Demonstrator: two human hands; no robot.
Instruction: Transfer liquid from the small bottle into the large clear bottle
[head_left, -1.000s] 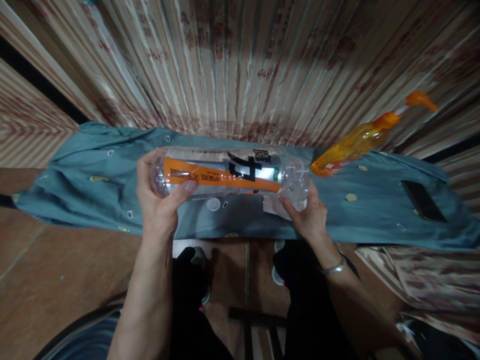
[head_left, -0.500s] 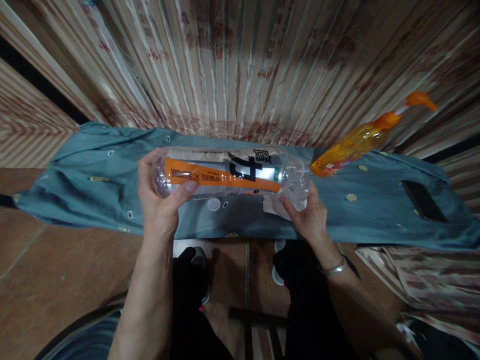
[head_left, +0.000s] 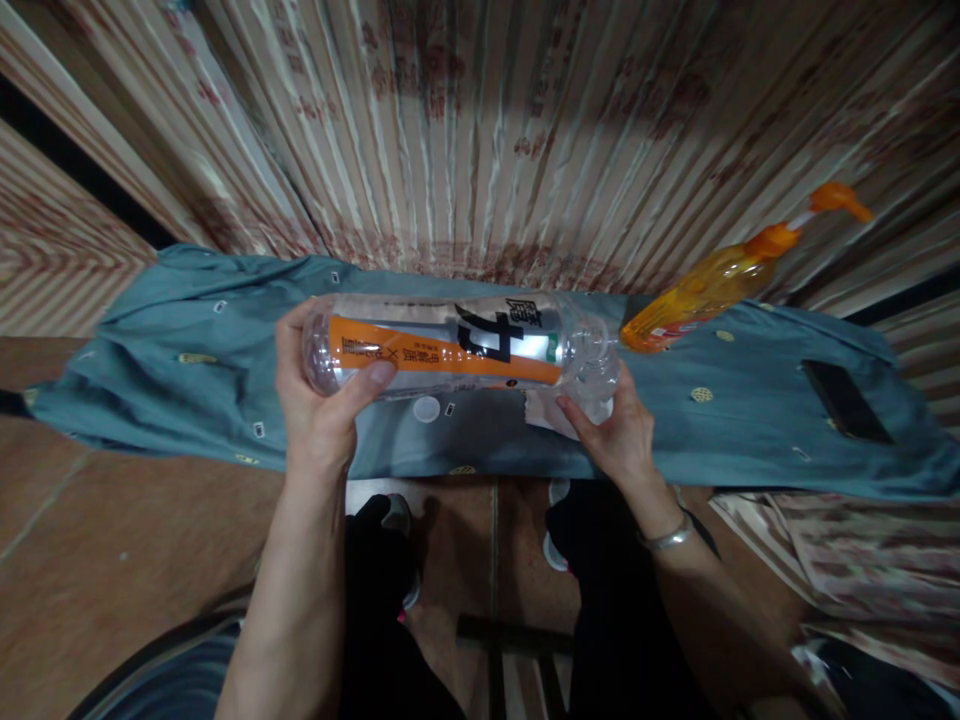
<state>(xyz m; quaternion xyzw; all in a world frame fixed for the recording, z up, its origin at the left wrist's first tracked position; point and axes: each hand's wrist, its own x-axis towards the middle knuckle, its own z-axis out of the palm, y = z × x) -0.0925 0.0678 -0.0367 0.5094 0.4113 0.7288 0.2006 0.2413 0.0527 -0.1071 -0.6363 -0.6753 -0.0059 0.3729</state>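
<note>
A clear plastic bottle (head_left: 442,345) with an orange, silver and black label lies sideways in the air above the cloth-covered table (head_left: 247,380). Wrapped round its left end is my left hand (head_left: 322,385), the thumb pressed on the label. My right hand (head_left: 619,425) grips the bottle's other end from below; its far fingers are hidden behind the clear plastic. Close to the right thumb is a piece of white paper or tissue (head_left: 551,412); whether the hand touches it I cannot tell.
An orange pump bottle (head_left: 705,295) stands at the table's back right. A black phone (head_left: 847,402) lies at the right end. Behind the table hangs a pleated, patterned curtain (head_left: 480,150). Below are my legs and a dark stool bar (head_left: 514,634).
</note>
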